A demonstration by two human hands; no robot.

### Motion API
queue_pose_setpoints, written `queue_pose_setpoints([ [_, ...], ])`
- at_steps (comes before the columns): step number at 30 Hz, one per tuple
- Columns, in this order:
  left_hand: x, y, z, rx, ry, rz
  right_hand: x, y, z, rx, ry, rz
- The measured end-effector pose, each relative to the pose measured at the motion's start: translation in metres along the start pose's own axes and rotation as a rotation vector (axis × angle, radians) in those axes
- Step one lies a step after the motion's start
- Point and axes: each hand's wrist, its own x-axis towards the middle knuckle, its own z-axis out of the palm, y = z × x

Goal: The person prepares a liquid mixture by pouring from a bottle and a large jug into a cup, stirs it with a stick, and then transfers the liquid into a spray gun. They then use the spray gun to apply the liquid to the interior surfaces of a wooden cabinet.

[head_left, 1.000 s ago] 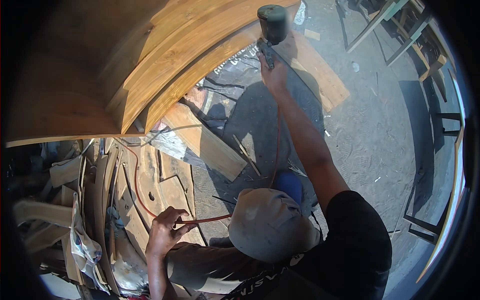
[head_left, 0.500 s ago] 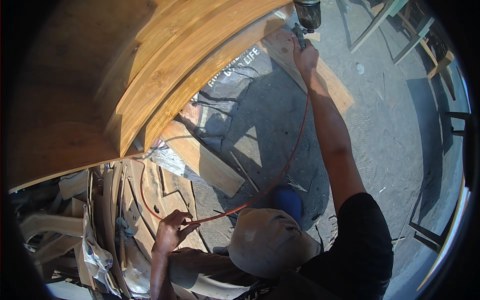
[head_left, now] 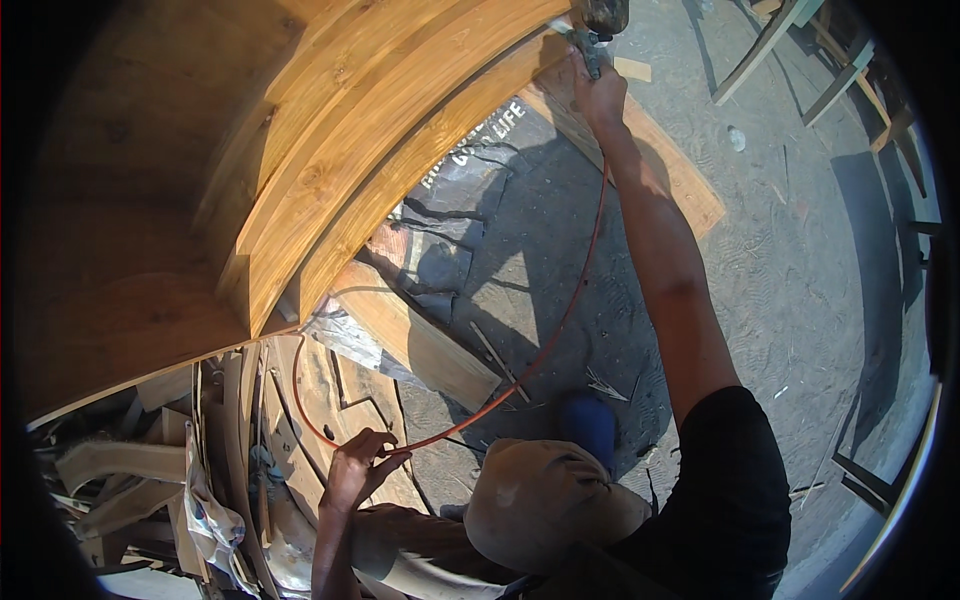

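Note:
My right hand (head_left: 602,102), arm stretched far forward, is closed around a spray gun (head_left: 585,52) with a dark cup on top. The gun's front end is close to the far end of a curved, golden-brown wooden piece (head_left: 400,110) with stepped layers. Its tip is hard to make out in bright light. A thin red hose (head_left: 535,368) hangs in a long loop from near my right wrist down to my left hand (head_left: 355,470). My left hand pinches this hose between thumb and fingers, low at the left, beside some boards.
Loose planks (head_left: 420,335) lie on the grey ground, one of them under my right forearm (head_left: 655,170). Plastic sheeting (head_left: 450,220) spreads beneath the wooden piece. Scrap wood (head_left: 130,465) is heaped at lower left. Wooden legs (head_left: 755,60) stand at far right.
My right hand and the spray gun have shifted slightly left, closer to the wooden piece. My left hand still pinches the hose. The whole view has moved a little.

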Motion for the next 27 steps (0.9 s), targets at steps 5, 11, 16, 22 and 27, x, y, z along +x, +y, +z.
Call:
queue_pose_setpoints([
  [5,0.008,-0.006,0.005,0.015,0.013,0.004,0.008,0.003,0.023,-0.015,0.098,-0.014],
  [11,0.009,-0.011,0.008,-0.004,0.009,-0.012,-0.009,0.013,-0.005,0.014,0.189,0.0],
  [16,0.005,-0.017,0.01,0.022,0.008,0.022,-0.04,-0.006,-0.049,0.145,0.19,0.055],
  [22,0.005,-0.017,0.007,0.021,0.036,0.05,-0.048,-0.063,-0.114,0.131,-0.029,0.167],
  [27,0.006,-0.013,0.004,0.044,0.067,0.086,-0.08,-0.102,-0.132,0.267,-0.164,0.123],
])
